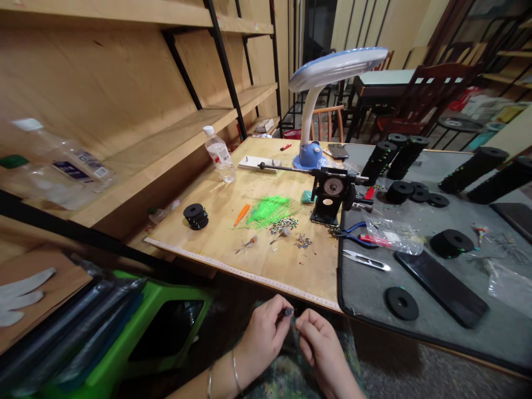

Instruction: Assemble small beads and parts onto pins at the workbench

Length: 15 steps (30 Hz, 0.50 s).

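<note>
Below the table's front edge, over the lap, my left hand [268,328] pinches a small dark piece [288,312] between thumb and fingertips; its kind is too small to tell. Right beside it, my right hand [320,338] has its thumb and fingertips pressed together, and what they hold, if anything, is hidden. On the wood in front lie bright green thin strands [272,211], a pile of multicoloured beads [285,224] and small pins or bits [303,240]. An orange-handled tool [241,215] rests left of the strands.
A black hand-crank winder [328,194] stands mid-table before a blue-and-white lamp [311,155]. A grey mat [374,299] bears black foam discs [402,303], blue-handled pliers [357,233], thread snips [366,260] and a phone [440,288]. A bottle [220,155] and wooden shelves [166,133] are left.
</note>
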Each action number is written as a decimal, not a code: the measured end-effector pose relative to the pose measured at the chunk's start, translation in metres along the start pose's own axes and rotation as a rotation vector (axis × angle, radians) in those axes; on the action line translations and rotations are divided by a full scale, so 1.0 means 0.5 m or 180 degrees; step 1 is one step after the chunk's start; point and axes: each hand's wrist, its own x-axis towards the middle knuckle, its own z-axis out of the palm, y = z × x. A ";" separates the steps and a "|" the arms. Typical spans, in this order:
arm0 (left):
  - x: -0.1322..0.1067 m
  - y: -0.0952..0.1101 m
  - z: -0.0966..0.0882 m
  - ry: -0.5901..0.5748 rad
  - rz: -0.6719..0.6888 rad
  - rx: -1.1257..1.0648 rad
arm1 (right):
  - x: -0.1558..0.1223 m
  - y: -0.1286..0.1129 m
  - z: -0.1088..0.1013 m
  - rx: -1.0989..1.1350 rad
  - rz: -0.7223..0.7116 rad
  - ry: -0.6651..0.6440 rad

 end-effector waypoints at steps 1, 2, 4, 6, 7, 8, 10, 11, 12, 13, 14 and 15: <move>0.000 0.001 0.000 -0.0002 0.0021 -0.0003 | 0.001 0.000 -0.001 -0.0006 -0.0004 0.0014; 0.000 0.002 0.000 -0.0004 0.0042 0.0004 | 0.002 0.001 -0.001 -0.0019 -0.0013 0.0019; -0.001 0.003 -0.001 -0.0043 0.0077 0.0029 | 0.003 0.003 -0.004 -0.0089 -0.0067 0.0020; -0.003 0.003 -0.001 -0.0124 0.0093 0.0055 | 0.004 0.005 -0.006 -0.0214 -0.0141 0.0001; -0.004 0.002 -0.002 -0.0165 0.0100 0.0067 | 0.004 0.005 -0.007 -0.0293 -0.0177 -0.0014; -0.004 0.003 -0.002 -0.0194 0.0107 0.0083 | 0.003 0.005 -0.008 -0.0373 -0.0215 -0.0025; -0.006 0.003 -0.004 -0.0236 0.0128 0.0115 | 0.002 0.004 -0.009 -0.0512 -0.0286 -0.0033; -0.006 0.004 -0.005 -0.0258 0.0140 0.0122 | 0.001 0.002 -0.008 -0.0560 -0.0319 -0.0025; -0.006 0.005 -0.006 -0.0277 0.0147 0.0129 | 0.000 0.000 -0.008 -0.0591 -0.0345 -0.0020; -0.007 0.006 -0.006 -0.0306 0.0147 0.0135 | -0.001 -0.001 -0.007 -0.0610 -0.0367 -0.0019; -0.007 0.006 -0.006 -0.0331 0.0142 0.0139 | -0.001 -0.002 -0.007 -0.0627 -0.0391 -0.0026; -0.008 0.007 -0.006 -0.0352 0.0137 0.0141 | -0.001 -0.002 -0.007 -0.0635 -0.0414 -0.0039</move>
